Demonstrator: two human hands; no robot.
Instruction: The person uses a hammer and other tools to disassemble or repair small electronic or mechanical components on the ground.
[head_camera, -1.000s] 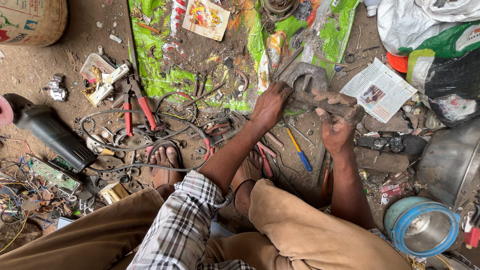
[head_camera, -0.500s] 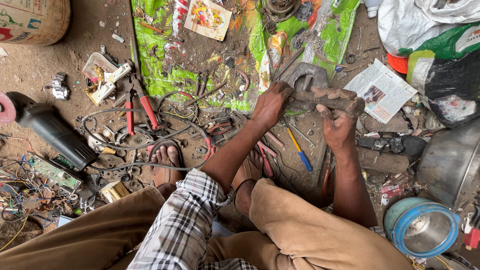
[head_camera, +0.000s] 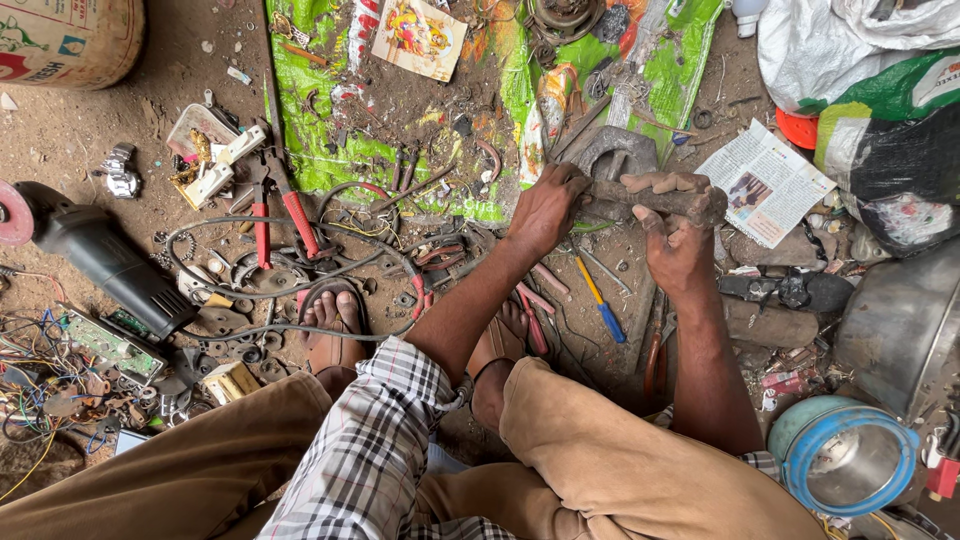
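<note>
My left hand (head_camera: 545, 207) and my right hand (head_camera: 672, 228) both grip a rusty metal bar (head_camera: 655, 197) held level just above the dirt floor. Behind the bar sits a grey arched metal part (head_camera: 612, 150), touching or close to it. My left hand clasps the bar's left end, and my right hand wraps its right part from below. A yellow and blue screwdriver (head_camera: 600, 297) lies on the ground between my forearms. My sandalled feet (head_camera: 335, 325) rest below the hands.
A black angle grinder (head_camera: 110, 262) lies at the left, with red-handled pliers (head_camera: 275, 205), cables and scrap nearby. A green printed sheet (head_camera: 330, 110) covers the floor ahead. A newspaper page (head_camera: 765, 180), bags, a metal pot (head_camera: 900, 325) and a blue-rimmed bowl (head_camera: 845, 455) stand at the right.
Both hands have stayed on the bar with only a slight shift of it. Nothing else has visibly moved.
</note>
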